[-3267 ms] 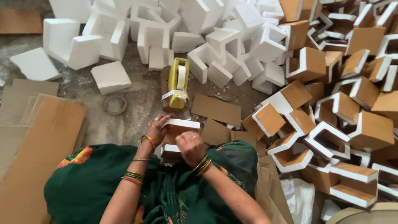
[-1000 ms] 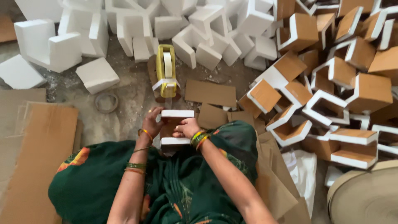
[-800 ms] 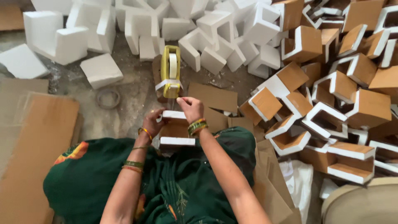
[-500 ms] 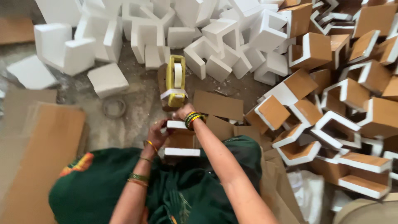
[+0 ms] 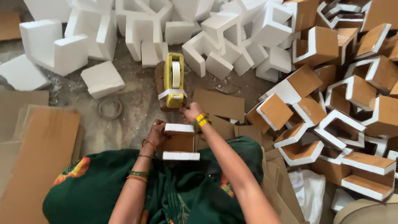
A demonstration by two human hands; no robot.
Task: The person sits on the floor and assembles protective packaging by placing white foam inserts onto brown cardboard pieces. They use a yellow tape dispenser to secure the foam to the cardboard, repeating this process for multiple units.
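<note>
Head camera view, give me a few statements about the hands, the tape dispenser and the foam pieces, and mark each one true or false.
1. The right hand reaches to the yellow tape dispenser. True.
2. The left hand rests on the tape ring on the floor. False: it holds the foam piece faced with cardboard, on the lap.
3. The tape dispenser lies on the cardboard sheets at the left. False: it stands on a brown block straight ahead.
4. Plain white foam blocks lie at the upper left. True.
5. Cardboard-faced foam pieces pile up on the right. True.
</note>
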